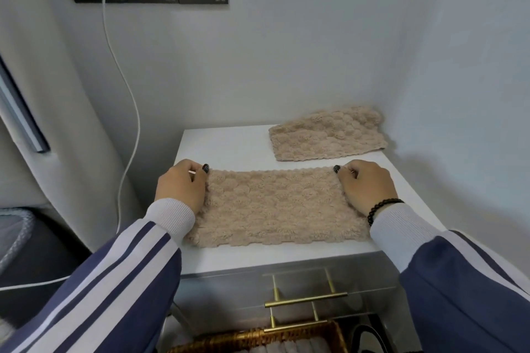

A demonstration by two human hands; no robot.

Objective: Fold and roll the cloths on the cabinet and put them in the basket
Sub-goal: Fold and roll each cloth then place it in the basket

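Left hand (180, 186) and right hand (367, 186) each pinch a far corner of the near cloth (278, 206), flat on the cabinet (229, 146) worktop. Risk I see: uneven pull skews the fold, or fluffy pile slips the grip. Second cloth (327, 135) waits behind; basket (258, 338) below.

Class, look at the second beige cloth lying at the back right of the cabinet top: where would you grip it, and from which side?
Pinch the far cloth at its near scalloped edge, coming from the front: it lies flat, tucked into the wall corner.
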